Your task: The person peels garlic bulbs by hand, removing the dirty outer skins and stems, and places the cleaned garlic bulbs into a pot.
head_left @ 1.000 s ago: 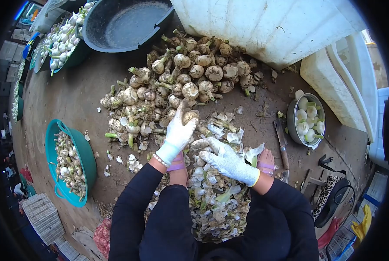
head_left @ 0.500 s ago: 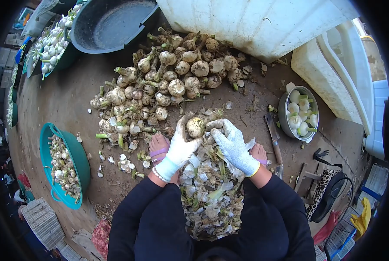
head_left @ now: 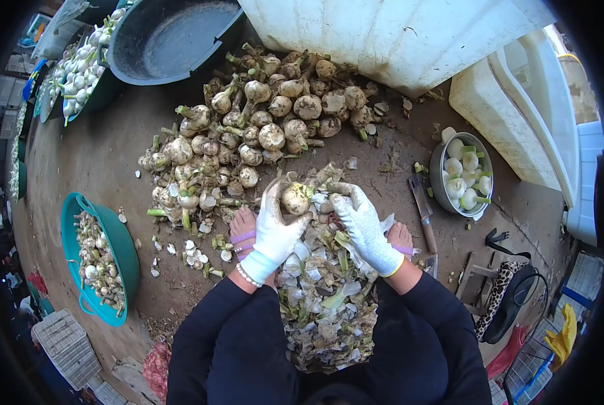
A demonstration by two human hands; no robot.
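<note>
My left hand (head_left: 278, 226), in a white glove with grey, dirty fingertips, is closed round a garlic bulb (head_left: 297, 198). Part of the bulb is pale yellow with some green showing. Just to its right, my right hand (head_left: 362, 226), gloved the same way, has its fingers curled together by a loose strip of garlic skin (head_left: 321, 200); the fingertips are partly hidden. Under both hands, between my legs, lies a heap of peeled garlic skins (head_left: 332, 297). Beyond the hands is a large pile of dirty garlic bulbs (head_left: 248, 128).
On the right are a knife (head_left: 423, 210) and a metal pot (head_left: 437, 179) with peeled bulbs. A teal basket (head_left: 127, 260) of garlic stands left. At the back are a black basin (head_left: 180, 37) and a dirty white container (head_left: 383, 40). A stool-like wooden frame (head_left: 474, 277) lies right.
My right hand has drawn slightly right, away from the bulb. The bulb has turned in my left hand and shows a yellower, cleaner side.
</note>
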